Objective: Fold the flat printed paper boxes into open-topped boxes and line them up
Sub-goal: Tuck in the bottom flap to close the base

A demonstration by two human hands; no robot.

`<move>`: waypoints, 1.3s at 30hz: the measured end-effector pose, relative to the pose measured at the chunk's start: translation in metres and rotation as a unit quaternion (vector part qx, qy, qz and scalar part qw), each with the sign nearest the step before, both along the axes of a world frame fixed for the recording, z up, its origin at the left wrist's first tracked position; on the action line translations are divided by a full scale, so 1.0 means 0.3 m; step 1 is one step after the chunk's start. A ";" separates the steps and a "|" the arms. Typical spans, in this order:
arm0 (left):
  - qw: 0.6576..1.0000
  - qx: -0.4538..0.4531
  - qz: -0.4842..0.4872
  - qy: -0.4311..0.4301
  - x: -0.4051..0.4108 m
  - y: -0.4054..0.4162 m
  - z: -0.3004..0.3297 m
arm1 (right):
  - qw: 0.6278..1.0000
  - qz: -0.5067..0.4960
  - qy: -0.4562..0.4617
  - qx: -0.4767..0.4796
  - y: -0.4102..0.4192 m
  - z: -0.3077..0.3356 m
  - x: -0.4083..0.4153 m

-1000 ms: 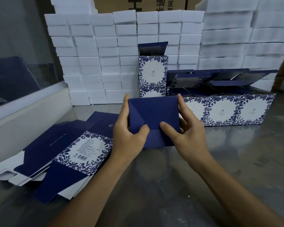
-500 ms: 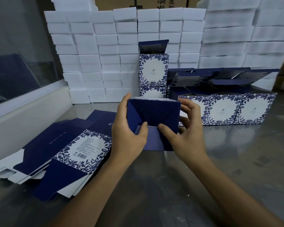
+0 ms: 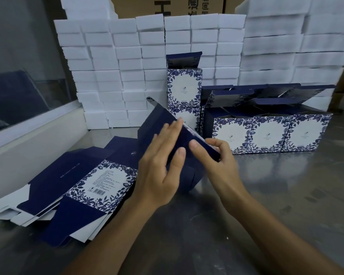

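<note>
Half-folded box (image 3: 163,126) tilted just in front of finished row (image 3: 266,133); left hand (image 3: 159,171) flat, fingers straight, bracing panel; right hand (image 3: 216,157) pinching edge, likely seating bottom flaps.

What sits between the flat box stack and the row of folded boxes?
In the head view, the box being folded, held by the left hand and right hand, lies between the flat box stack and the folded row.

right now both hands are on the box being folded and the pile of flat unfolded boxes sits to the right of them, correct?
Not quite. The head view shows both the left hand and the right hand on the box being folded, but the pile of flat unfolded boxes lies to their left, not their right.
</note>
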State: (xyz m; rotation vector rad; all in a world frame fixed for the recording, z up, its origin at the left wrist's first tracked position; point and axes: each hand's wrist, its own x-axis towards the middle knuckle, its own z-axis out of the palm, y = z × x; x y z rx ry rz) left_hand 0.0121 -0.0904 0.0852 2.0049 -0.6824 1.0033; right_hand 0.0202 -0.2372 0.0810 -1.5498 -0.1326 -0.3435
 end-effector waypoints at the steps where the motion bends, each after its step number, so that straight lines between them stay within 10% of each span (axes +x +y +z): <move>1: 1.000 0.011 -0.015 0.000 0.000 -0.003 -0.001 | 1.000 -0.013 0.010 0.010 -0.002 0.004 0.003; 8: 0.997 0.011 -0.022 -0.076 -0.018 -0.047 -0.001 | 0.991 -0.004 0.092 0.100 -0.008 0.026 0.012; 12: 0.986 -0.142 0.079 -0.030 -0.008 -0.055 0.000 | 0.973 0.013 0.143 0.178 -0.011 0.017 0.011; 17: 0.846 -0.415 -0.029 0.335 0.026 -0.013 0.022 | 0.946 0.027 0.180 0.268 -0.022 0.003 0.020; 24: 0.717 -0.494 -0.144 0.471 0.053 0.023 0.032 | 0.947 0.043 0.177 0.266 -0.013 -0.026 0.032; 32: 0.898 -0.318 -0.027 0.302 0.043 0.003 0.022 | 0.972 0.023 0.144 0.186 -0.010 -0.020 0.030; 39: 0.964 -0.179 0.079 0.177 0.050 0.023 -0.005 | 0.996 0.038 0.068 0.032 -0.005 -0.007 0.002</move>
